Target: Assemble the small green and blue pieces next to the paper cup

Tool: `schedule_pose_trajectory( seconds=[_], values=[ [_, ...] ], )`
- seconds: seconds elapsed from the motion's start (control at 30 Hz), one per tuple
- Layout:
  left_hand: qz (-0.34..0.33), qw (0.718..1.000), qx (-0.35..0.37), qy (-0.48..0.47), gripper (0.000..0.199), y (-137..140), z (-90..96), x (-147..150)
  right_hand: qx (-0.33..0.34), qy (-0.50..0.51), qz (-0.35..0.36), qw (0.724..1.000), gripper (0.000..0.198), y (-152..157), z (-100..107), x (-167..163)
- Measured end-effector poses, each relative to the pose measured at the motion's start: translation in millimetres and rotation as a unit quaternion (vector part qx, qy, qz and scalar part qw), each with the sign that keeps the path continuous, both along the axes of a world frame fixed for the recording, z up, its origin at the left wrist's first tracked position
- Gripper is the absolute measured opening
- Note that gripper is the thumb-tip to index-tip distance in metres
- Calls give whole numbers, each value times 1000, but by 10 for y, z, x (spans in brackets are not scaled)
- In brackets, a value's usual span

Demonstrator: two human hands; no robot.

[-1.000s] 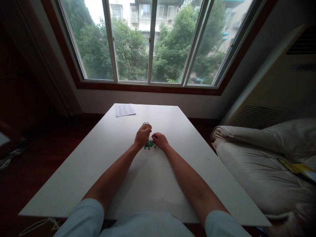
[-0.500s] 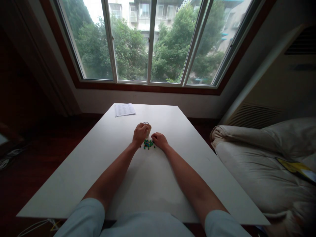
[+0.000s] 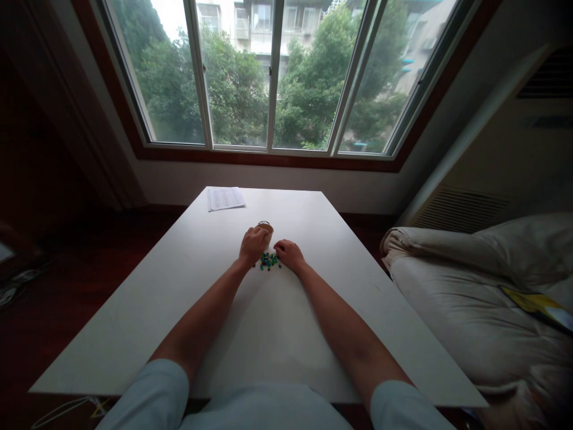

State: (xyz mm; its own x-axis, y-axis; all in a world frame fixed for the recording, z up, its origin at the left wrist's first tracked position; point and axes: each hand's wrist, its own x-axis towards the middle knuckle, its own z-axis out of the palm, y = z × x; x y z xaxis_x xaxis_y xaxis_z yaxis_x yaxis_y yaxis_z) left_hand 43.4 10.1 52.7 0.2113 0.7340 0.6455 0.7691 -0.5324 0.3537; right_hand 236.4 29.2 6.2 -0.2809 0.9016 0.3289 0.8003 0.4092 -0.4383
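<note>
A small tan cup [image 3: 269, 239] with a thin dark loop at its rim stands near the middle of the white table [image 3: 340, 334]. My left hand [image 3: 253, 243] lies against its left and near side, fingers curled closed at the rim and covering much of the cup. Just below the cup, a loose pile of small green, blue and dark beads [image 3: 269, 261] is spread on the table. My right hand [image 3: 289, 253] rests at the pile's right edge, fingers curled together. Whatever its fingertips may hold is too small to tell.
Sheets of printed paper [image 3: 226, 199] lie at the table's far left corner. A window [image 3: 268, 153] spans the wall behind. To the right is a pale padded seat [image 3: 456, 298] with a yellow and dark item [image 3: 532, 303] on it. Cables [image 3: 67, 409] lie at the lower left.
My left hand has shifted slightly down and left, so more of the cup's rim shows. My right hand and the beads look almost the same.
</note>
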Motion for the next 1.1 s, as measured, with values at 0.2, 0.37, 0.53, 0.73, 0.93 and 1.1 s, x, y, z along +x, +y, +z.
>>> schedule_pose_trajectory(
  seconds=[0.2,0.37,0.53,0.73,0.93,1.1],
  values=[
    [-20,1000,4,16,19,-28,2,-12,3,-7,1,1000,19,16,-19,-10],
    [-20,1000,8,22,22,-33,-21,-18,3,-14,-2,1000,19,7,-5,-10],
    [-7,999,14,29,25,-57,-18,-40,1,-9,-1,1000,18,3,2,-9],
    [-12,999,24,29,22,-82,-20,-102,4,-3,-2,1000,18,29,-34,-10],
    [-27,999,36,1,19,-78,-48,-152,-2,1,0,1000,18,26,-34,-15],
    [-20,997,59,-52,19,-88,-28,-212,-7,-10,-3,1000,19,7,-1,-15]
  ],
)
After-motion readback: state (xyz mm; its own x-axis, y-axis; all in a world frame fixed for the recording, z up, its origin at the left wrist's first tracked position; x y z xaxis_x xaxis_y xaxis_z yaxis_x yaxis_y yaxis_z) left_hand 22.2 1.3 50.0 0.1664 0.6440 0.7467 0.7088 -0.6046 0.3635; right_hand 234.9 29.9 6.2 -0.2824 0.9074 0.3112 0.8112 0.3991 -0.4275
